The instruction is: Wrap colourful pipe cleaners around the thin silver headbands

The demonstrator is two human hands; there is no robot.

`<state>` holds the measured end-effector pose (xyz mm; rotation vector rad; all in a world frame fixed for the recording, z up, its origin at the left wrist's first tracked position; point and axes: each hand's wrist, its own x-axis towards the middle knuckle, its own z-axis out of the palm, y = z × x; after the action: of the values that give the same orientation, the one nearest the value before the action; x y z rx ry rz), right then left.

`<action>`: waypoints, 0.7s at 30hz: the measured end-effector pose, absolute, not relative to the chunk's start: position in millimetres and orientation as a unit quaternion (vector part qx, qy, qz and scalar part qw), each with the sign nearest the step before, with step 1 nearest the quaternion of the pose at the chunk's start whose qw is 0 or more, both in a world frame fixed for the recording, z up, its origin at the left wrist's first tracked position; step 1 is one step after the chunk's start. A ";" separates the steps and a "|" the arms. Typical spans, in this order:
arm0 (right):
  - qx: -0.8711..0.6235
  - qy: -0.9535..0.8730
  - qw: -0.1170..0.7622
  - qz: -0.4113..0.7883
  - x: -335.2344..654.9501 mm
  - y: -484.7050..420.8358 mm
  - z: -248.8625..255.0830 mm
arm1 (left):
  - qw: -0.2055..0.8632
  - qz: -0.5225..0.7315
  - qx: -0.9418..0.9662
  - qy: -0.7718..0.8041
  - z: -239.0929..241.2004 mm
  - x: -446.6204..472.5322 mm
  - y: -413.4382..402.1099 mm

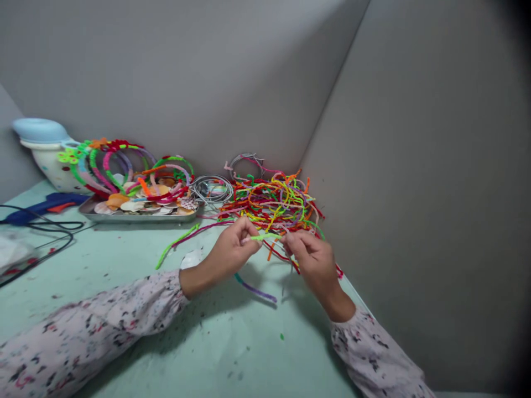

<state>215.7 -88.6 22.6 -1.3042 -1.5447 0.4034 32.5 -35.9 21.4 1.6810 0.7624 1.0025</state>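
Observation:
A bright green pipe cleaner [267,236] is stretched between my two hands above the table. My left hand [237,243] pinches one end of it between thumb and fingers. At the other end, my right hand [309,254] is closed on it, and a thin grey strand hangs below those fingers. Behind both hands lies a tangled heap of coloured pipe cleaners [277,202]. Below my left hand, a blue and purple pipe cleaner [259,293] rests on the table. A green and magenta one [178,246] lies to the left.
A metal tray [141,219] holds fabric-like round pieces and several colourful wrapped hoops [120,166]. Coiled grey wire [211,189] sits beside it. At left are a blue glue gun [41,207], black cables [62,235] and a spotted white container with a blue lid [45,149]. Grey walls bound the table.

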 end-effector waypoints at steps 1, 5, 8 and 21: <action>-0.545 -0.628 0.497 0.248 213.4 -88.7 23.7 | 0.493 0.414 0.701 0.307 19.7 32.9 -36.9; -0.511 -0.577 0.439 0.462 207.3 -84.8 23.7 | 0.468 0.392 0.742 0.276 15.5 34.6 -41.5; -0.495 -0.534 0.452 0.515 206.2 -82.8 22.7 | 0.461 0.361 0.765 0.269 17.2 34.2 -44.6; -0.487 -0.426 0.506 0.570 195.6 -87.9 21.9 | 0.519 0.328 0.753 0.237 27.0 29.6 -44.6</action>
<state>195.6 -87.9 21.9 -1.1738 -1.0272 1.3760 29.6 -44.6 27.0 1.8067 0.5687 0.7878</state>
